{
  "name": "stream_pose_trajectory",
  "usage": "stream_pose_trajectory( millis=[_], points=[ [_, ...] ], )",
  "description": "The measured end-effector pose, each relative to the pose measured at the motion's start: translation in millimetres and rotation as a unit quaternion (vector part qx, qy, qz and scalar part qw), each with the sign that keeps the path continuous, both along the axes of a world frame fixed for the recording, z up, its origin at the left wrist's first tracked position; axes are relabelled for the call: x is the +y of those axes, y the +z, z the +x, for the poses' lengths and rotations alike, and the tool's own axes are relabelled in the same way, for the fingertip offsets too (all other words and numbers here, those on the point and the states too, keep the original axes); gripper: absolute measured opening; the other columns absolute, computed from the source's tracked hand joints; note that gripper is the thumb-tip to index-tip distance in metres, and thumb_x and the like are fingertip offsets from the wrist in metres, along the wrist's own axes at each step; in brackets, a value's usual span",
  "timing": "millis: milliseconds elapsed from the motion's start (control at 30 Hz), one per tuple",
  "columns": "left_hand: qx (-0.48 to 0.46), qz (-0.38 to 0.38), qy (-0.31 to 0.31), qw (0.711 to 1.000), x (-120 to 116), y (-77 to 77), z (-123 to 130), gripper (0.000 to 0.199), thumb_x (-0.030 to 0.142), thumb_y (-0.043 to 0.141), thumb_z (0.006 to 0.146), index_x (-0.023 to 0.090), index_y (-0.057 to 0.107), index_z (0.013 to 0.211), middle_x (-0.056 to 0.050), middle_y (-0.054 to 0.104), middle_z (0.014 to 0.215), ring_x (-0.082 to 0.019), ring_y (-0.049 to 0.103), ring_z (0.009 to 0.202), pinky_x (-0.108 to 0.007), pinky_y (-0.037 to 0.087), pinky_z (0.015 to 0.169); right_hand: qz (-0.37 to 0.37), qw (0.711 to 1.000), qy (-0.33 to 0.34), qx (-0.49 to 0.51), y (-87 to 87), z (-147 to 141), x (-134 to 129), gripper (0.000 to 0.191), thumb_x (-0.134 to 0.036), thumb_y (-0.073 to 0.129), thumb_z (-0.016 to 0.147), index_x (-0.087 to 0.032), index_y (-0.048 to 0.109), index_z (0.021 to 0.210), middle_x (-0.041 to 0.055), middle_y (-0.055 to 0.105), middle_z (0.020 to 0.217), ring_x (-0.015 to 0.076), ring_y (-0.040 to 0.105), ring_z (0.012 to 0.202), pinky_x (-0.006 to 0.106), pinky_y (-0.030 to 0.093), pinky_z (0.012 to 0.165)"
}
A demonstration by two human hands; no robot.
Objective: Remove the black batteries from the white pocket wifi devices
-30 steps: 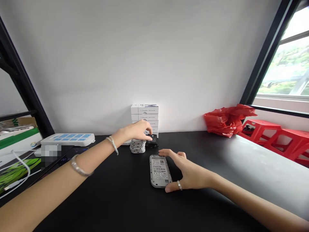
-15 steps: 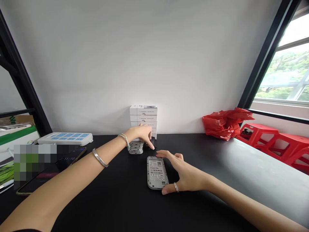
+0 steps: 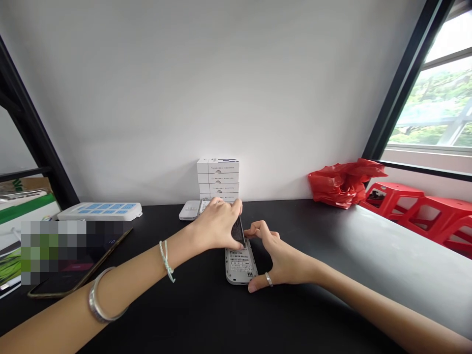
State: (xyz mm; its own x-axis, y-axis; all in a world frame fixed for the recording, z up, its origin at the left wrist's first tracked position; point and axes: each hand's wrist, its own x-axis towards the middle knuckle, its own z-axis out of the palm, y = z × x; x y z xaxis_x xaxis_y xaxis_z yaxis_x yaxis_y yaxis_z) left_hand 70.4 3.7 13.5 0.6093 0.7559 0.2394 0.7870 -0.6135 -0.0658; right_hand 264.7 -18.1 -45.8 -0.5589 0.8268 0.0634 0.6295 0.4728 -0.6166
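Note:
My left hand (image 3: pixel 217 224) pinches a dark flat battery (image 3: pixel 238 231), which stands tilted at the top end of a grey handheld device (image 3: pixel 239 266). The device lies on its face, and its back shows a printed label with barcodes. My right hand (image 3: pixel 277 257) spans it from the right, with fingertips near the top end and a ringed finger by the lower corner. Behind my left hand a white device (image 3: pixel 191 210) lies flat, and the other devices there are mostly hidden.
Stacked white boxes (image 3: pixel 217 178) stand against the wall on the black table (image 3: pixel 295 314). A white power strip (image 3: pixel 99 212) and a phone (image 3: pixel 73 275) lie to the left. A red plastic bag (image 3: pixel 344 184) and red stools (image 3: pixel 416 206) are to the right.
My left hand has lifted the dark battery from beside the stacked devices and brought it towards me, over the grey device. My right hand has closed in around that device.

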Motion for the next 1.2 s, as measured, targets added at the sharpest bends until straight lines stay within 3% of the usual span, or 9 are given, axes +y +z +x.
stream_pose_trajectory(
  millis=[200, 333, 567, 967, 1200],
  points=[
    [-0.027, -0.079, 0.02, 0.996, -14, -4.1, 1, 0.064, 0.049, 0.078, 0.055, 0.023, 0.043, 0.102, -0.001, 0.058, 0.083, -0.028, 0.06, 0.086, -0.033, 0.042, 0.075, -0.005, 1.0, 0.001, -0.004, -0.2, 0, -1, 0.094, -0.062, 0.079, 0.048, -0.027, 0.026, 0.117, 0.0088, 0.037, 0.132, 0.0334, 0.036, 0.121, 0.046, 0.036, 0.097],
    [-0.066, -0.123, 0.011, 0.99, -11, -8.3, -3, 0.069, 0.057, 0.077, 0.053, 0.024, 0.043, 0.104, -0.003, 0.06, 0.092, -0.027, 0.06, 0.086, -0.034, 0.043, 0.074, -0.006, 1.0, 0.0, -0.001, -0.4, 1, 0, 0.094, -0.062, 0.079, 0.049, -0.028, 0.026, 0.119, 0.0096, 0.037, 0.133, 0.0341, 0.037, 0.122, 0.048, 0.036, 0.097],
    [-0.158, -0.216, 0.001, 0.963, -9, -22.8, -21, 0.07, 0.062, 0.072, 0.059, 0.028, 0.041, 0.112, -0.004, 0.061, 0.107, -0.026, 0.057, 0.103, -0.033, 0.046, 0.076, -0.008, 1.0, -0.001, 0.005, -0.5, -1, -1, 0.095, -0.061, 0.08, 0.049, -0.028, 0.024, 0.119, 0.01, 0.037, 0.134, 0.035, 0.035, 0.124, 0.048, 0.036, 0.097],
    [-0.218, -0.222, -0.002, 0.95, -24, -36.1, -21, 0.06, 0.056, 0.073, 0.063, 0.027, 0.045, 0.108, -0.004, 0.057, 0.116, -0.027, 0.05, 0.111, -0.038, 0.044, 0.086, -0.007, 1.0, 0.014, 0.007, 0.6, 0, -2, 0.093, -0.06, 0.079, 0.052, -0.029, 0.025, 0.122, 0.0089, 0.037, 0.134, 0.0339, 0.037, 0.122, 0.047, 0.038, 0.095],
    [-0.234, -0.197, -0.009, 0.952, -30, -50.9, -26, 0.041, 0.05, 0.063, 0.077, 0.025, 0.05, 0.107, -0.004, 0.058, 0.114, -0.025, 0.053, 0.111, -0.036, 0.047, 0.089, 0.006, 1.0, 0.023, -0.001, 0.1, -1, -1, 0.088, -0.054, 0.079, 0.054, -0.027, 0.026, 0.119, 0.0086, 0.039, 0.132, 0.0328, 0.037, 0.119, 0.046, 0.037, 0.095]
  ],
)
